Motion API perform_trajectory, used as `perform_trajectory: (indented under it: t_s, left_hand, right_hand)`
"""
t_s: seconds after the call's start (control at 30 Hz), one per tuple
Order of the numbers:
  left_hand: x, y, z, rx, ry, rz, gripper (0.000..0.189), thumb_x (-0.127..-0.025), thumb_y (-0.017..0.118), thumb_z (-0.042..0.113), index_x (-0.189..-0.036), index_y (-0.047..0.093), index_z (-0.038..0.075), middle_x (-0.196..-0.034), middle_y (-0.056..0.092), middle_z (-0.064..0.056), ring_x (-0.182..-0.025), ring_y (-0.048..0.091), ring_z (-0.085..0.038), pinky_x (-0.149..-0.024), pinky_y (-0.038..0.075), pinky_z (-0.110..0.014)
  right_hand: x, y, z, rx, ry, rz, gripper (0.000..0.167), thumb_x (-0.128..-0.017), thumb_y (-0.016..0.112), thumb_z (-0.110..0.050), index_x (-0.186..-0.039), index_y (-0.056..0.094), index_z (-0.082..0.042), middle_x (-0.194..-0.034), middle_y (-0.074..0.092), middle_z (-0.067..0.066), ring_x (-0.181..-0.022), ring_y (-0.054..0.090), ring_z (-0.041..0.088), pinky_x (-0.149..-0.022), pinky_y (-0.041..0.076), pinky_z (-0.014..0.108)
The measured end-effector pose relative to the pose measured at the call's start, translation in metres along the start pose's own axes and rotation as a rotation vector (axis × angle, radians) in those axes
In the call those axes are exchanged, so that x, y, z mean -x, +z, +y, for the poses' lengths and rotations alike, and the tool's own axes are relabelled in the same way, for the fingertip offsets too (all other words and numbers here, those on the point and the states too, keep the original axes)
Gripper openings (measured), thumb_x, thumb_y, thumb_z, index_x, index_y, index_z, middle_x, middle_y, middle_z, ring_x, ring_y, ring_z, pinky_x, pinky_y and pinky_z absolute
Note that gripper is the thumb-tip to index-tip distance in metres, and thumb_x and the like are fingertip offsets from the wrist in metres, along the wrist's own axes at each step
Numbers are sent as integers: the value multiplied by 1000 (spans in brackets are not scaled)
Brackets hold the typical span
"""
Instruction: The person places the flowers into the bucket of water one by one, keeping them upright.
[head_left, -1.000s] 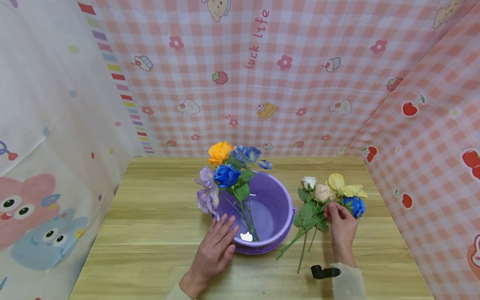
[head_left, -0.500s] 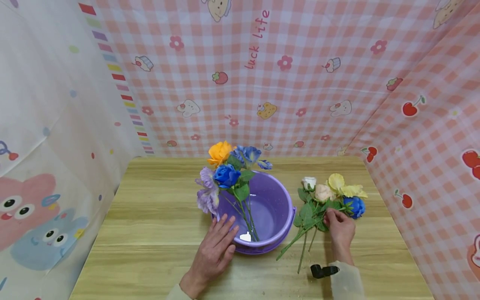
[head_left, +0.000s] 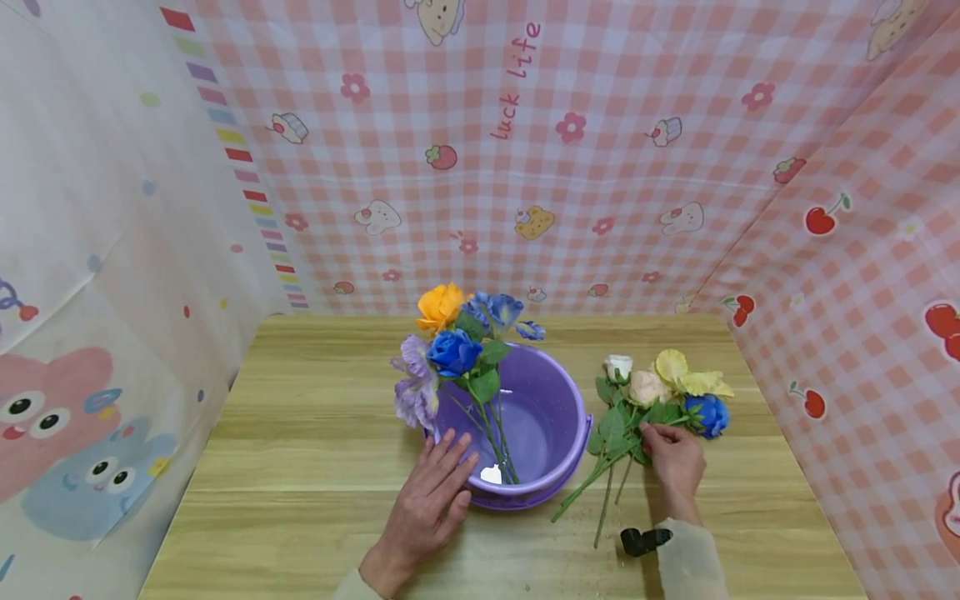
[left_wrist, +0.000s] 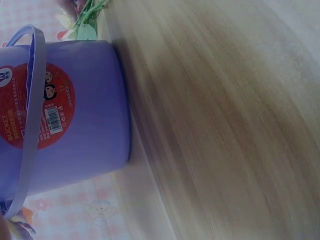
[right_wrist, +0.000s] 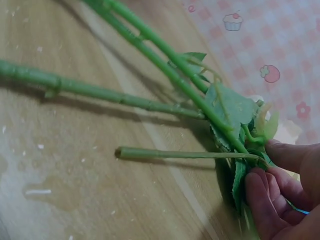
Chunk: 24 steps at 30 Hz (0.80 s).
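Observation:
My left hand (head_left: 423, 500) rests on the near left rim of a purple bucket (head_left: 576, 400), fingers fairly straight. In the bucket lean an orange rose (head_left: 441, 307), a blue rose (head_left: 454, 352), a blue iris-like flower (head_left: 493, 310) and a light purple one (head_left: 415, 383). To the right, my right hand (head_left: 677, 467) pinches the stem of a second blue rose (head_left: 707, 415) between thumb and fingers. Around it lie a white rose (head_left: 618, 367), a pale peach rose (head_left: 648, 387) and a yellow flower (head_left: 697, 380). Leaves partly hide the pinched stem (right_wrist: 195, 155) in the right wrist view.
A small black object (head_left: 637, 542) shows beside the right sleeve (head_left: 690, 558). Water drops and bits dot the wooden table (right_wrist: 100, 200) under the stems. Patterned cloth (head_left: 540, 167) hangs behind and at both sides. The bucket's handle (left_wrist: 34, 100) hangs down over its label.
My right hand has slid a little left and down, away from the blue rose's bloom and along its stem. The left hand and the bucket stay put.

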<state>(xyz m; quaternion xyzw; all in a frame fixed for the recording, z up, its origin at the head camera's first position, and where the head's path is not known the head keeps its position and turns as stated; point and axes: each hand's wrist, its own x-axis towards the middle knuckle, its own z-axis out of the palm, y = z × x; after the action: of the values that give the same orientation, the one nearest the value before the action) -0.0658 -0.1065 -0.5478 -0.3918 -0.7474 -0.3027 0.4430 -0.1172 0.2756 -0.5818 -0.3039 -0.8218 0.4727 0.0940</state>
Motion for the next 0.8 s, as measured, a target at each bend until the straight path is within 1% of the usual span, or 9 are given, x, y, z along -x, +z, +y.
perform_trajectory:
  t_s: [0.07,0.17,0.23,0.3,0.4,0.53,0.63,0.73,0.8]
  left_hand:
    - [0,0,0,0,-1,-2,42,-111,45,26,-124,70,-6,-133,66,-26,-138,53,-38,-123,35,-50]
    - [0,-1,0,-1,-1,-3,42,-111,46,26,-124,70,-6,-133,66,-26,-138,53,-38,-123,35,-50]
    - [0,0,0,-1,-1,-2,42,-111,46,26,-124,70,-6,-132,66,-26,-138,53,-38,-123,35,-50]
    - [0,0,1,-1,-1,-2,42,-111,46,26,-124,70,-7,-132,66,-26,-138,53,-38,-123,35,-50]
    - [0,0,1,-2,-3,-4,42,-111,46,26,-124,70,-7,-133,65,-26,-137,53,-39,-123,35,-50]
    - [0,0,1,-1,-5,-7,42,-111,45,26,-124,70,-7,-133,65,-26,-137,53,-39,-123,34,-50]
    - [0,0,1,1,-7,-7,42,-111,46,26,-124,70,-7,-133,65,-26,-137,54,-39,-123,34,-50]
    - [0,-1,1,1,-11,-9,42,-111,46,26,-124,70,-7,-133,65,-26,-137,53,-39,-123,34,-50]
    - [0,-1,2,2,-13,-9,42,-111,46,26,-124,70,-7,-134,65,-26,-137,53,-39,-123,34,-50]
  right_hand:
    - [-1,1,1,46,-14,1,36,-93,77,-32,-109,76,1,-86,79,7,-58,62,-1,-59,49,16]
    - [-1,2,1,88,-28,2,36,-92,78,-31,-107,77,1,-86,79,9,-58,62,0,-69,52,29]
    - [-2,2,0,104,-28,0,35,-92,78,-30,-107,77,1,-86,79,9,-58,62,1,-74,52,38]
    - [-1,2,-1,106,-23,-7,35,-91,77,-30,-107,77,2,-85,79,9,-58,62,1,-77,52,42]
    - [-1,0,-2,100,-2,-23,35,-92,76,-30,-108,77,1,-83,79,6,-59,62,0,-72,53,34]
    - [0,-3,-5,13,36,-43,33,-93,75,-24,-110,76,5,-78,77,3,-58,63,0,-58,52,18]
    - [2,-6,-7,-100,78,-60,34,-93,75,-18,-114,73,8,-75,74,-3,-58,64,0,-54,54,15]
    - [3,-8,-7,-217,128,-81,35,-94,74,-13,-120,70,11,-74,72,-7,-60,65,0,-57,58,15]
    - [2,-9,-7,-280,157,-92,36,-96,73,-12,-123,67,11,-74,72,-7,-61,66,1,-59,60,17]
